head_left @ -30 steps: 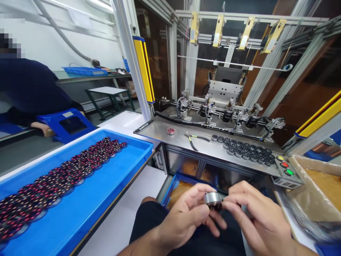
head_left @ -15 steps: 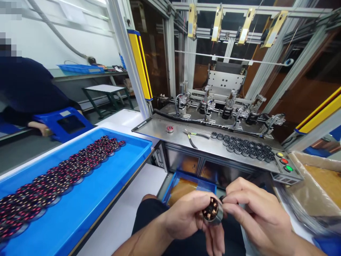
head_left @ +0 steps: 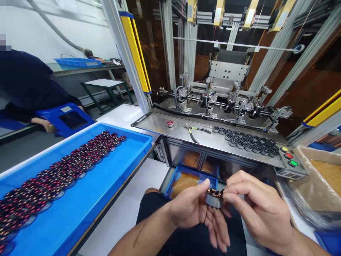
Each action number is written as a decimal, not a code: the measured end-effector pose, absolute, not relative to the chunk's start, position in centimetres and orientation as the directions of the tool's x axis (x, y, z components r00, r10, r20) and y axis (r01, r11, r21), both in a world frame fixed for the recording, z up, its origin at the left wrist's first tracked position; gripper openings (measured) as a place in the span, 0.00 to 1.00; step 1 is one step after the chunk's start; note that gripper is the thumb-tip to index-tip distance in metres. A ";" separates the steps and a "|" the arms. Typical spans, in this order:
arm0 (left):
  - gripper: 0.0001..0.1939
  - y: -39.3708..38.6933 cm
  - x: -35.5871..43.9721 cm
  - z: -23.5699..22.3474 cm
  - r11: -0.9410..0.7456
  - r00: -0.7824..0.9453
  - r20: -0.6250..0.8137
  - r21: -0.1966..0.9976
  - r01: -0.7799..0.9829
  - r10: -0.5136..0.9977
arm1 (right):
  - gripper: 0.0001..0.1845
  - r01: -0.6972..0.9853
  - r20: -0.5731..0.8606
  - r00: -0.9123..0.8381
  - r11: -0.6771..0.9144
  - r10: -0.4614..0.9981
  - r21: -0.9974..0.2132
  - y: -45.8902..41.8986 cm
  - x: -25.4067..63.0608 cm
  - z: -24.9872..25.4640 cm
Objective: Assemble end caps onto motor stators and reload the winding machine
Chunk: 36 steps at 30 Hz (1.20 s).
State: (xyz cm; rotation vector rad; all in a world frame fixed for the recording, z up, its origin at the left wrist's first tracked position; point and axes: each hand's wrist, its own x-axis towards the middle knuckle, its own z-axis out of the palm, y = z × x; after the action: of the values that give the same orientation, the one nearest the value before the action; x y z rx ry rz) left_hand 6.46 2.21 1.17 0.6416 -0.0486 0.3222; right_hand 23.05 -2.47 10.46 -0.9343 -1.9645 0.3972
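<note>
Metal counter [head_left: 157,122] behind; left hand [head_left: 189,208], loosely curled, holds a metal ring [head_left: 213,202] above the lap [head_left: 152,209]; right hand [head_left: 257,204], fingertips pinched together, meets its edge, any catch unclear. Probably light, stiff, slick-sided; grip the rim, sparing the likely delicate copper windings [head_left: 214,192].

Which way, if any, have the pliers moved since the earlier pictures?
No: the pliers lie in the same spot on the metal worktop, judged against its front edge.

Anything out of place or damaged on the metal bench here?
One red part sits alone on the bench, beside pliers, apart from similar-looking parts in the blue tray. Nothing looks spilled or damaged.
</note>
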 end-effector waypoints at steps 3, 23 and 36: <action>0.22 1.9 6.5 1.3 0.664 0.888 0.158 0.610 -0.432 0.432 | 0.08 0.487 0.598 -0.256 0.636 0.760 -0.599 -2.5 23.3 10.3; 0.17 1.2 6.6 1.6 0.109 0.423 0.309 0.685 -0.721 0.852 | 0.12 0.444 0.541 0.042 0.470 0.840 -0.763 -3.2 21.6 8.3; 0.17 2.5 5.7 1.5 0.157 0.480 0.290 0.702 -0.695 0.828 | 0.19 -0.565 -0.113 -0.158 -0.184 0.981 -0.804 -3.6 19.0 2.6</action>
State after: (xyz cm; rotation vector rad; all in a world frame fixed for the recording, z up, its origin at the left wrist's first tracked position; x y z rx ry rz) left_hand 5.72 2.50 1.55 0.8941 0.1774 1.0977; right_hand 18.97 -3.56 2.59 -0.7850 -0.7379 1.6373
